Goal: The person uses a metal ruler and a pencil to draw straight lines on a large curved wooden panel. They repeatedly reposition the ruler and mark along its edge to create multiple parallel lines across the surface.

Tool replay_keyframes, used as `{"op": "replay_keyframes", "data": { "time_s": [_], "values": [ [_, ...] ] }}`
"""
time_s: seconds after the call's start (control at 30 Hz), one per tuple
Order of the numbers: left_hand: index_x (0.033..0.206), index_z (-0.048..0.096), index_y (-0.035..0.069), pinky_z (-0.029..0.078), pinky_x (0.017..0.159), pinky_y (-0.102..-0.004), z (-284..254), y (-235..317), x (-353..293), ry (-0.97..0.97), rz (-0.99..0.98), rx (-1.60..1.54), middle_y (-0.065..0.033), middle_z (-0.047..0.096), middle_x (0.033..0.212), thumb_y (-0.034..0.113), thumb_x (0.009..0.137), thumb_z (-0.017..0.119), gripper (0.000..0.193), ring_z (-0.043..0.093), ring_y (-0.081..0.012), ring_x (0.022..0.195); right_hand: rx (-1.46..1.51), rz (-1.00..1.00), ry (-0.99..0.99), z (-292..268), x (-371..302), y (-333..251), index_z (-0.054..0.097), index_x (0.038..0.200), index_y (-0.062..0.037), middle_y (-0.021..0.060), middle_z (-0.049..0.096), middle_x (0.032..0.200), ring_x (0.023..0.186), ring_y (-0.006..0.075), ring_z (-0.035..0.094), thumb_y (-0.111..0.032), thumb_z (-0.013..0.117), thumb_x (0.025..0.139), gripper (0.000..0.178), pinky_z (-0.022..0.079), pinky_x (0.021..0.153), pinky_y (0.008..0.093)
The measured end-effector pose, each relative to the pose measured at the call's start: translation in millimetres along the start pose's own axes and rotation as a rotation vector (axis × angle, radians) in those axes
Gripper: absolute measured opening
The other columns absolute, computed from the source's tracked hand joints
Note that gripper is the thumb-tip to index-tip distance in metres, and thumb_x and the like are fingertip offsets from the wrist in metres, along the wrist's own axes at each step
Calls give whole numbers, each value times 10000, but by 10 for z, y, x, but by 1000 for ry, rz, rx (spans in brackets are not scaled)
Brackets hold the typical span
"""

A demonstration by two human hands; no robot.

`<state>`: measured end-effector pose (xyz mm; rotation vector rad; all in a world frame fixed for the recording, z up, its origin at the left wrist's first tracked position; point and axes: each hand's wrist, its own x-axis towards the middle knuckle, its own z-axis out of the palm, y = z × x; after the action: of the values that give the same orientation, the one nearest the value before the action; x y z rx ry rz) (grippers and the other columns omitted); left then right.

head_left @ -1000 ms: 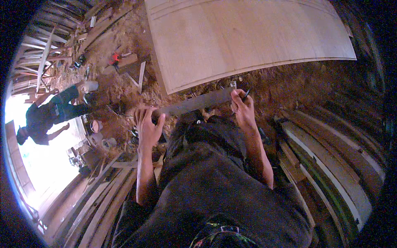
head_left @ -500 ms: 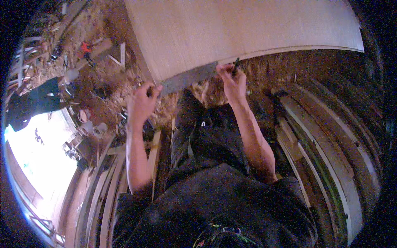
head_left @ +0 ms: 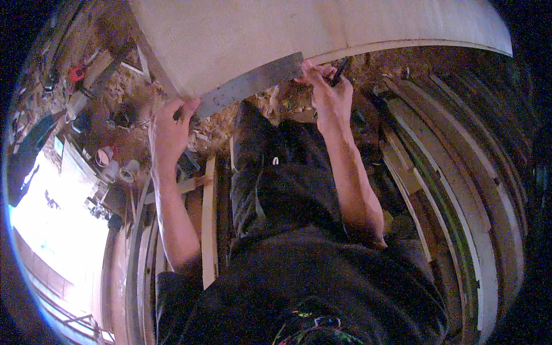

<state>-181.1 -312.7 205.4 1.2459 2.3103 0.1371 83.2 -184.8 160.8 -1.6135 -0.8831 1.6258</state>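
Note:
A large pale wooden board [head_left: 247, 34] lies in front of me. Along its near edge runs a flat grey strip [head_left: 253, 83], like a metal straightedge. My left hand [head_left: 171, 129] pinches the strip's left end between thumb and fingers, close to the board's near left corner. At the other end, my right hand [head_left: 332, 95] grips the strip with its fingertips. A dark pen-like stick [head_left: 341, 68] also sticks out from the right hand's fingers. Exactly how the strip meets the board's edge is hard to make out.
Long planks [head_left: 454, 190] are stacked on my right, and more boards [head_left: 135, 259] stand on my left. Wood shavings and scraps litter the floor. White cup-like pieces [head_left: 129, 170] and a red object [head_left: 76, 73] lie at left, near a bright opening [head_left: 63, 236].
Both hands and the strip have shifted up in the view, and the left hand has also gone left. The hands are farther apart, with more of the strip showing between them.

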Motion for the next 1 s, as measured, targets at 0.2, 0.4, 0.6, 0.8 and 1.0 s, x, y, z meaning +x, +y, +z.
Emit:
{"op": "replay_keyframes", "data": {
  "time_s": [0.2, 0.4, 0.6, 0.8, 1.0],
  "values": [
    [955, 724, -5, 518, 840, -445, -28, 11, -34, -66, -53, -7, -204, 720, 1005, 449, 944, 672, 457, 686, -386, 937, -52, 28, -45, -83, 9, -53, 715, 904, -31, 40, 712, 839, 806, 129, 643, -130, 788, 884, 125, 514, 770, 299],
    [875, 695, -17, 522, 795, -433, -13, 15, -75, -13, 7, -37, -184, 712, 910, 377, 937, 705, 399, 677, -371, 838, -115, 62, -50, -80, -43, -135, 678, 835, -90, -4, 686, 826, 782, 125, 696, -359, 798, 888, 300, 457, 621, 254],
    [821, 679, -18, 486, 696, -455, -1, 60, -87, 38, 39, -91, -212, 664, 782, 481, 925, 686, 510, 630, -409, 726, -38, 24, -76, -98, -42, -100, 666, 839, -98, -9, 672, 816, 781, 135, 702, -359, 798, 888, 297, 437, 591, 227],
    [811, 673, -15, 488, 691, -464, 11, 55, -96, 50, 72, -102, -210, 663, 774, 504, 919, 681, 531, 642, -401, 733, -19, -19, -76, -99, -26, -77, 656, 838, -79, -4, 662, 831, 770, 164, 702, -282, 803, 894, 257, 493, 683, 265],
    [833, 686, -14, 498, 720, -454, 24, 47, -108, 37, 62, -83, -205, 676, 821, 502, 928, 673, 525, 652, -391, 763, -50, 114, -90, -143, -17, -137, 689, 874, -41, 15, 681, 829, 774, 168, 704, -248, 802, 893, 237, 506, 708, 278]
  ]
}}
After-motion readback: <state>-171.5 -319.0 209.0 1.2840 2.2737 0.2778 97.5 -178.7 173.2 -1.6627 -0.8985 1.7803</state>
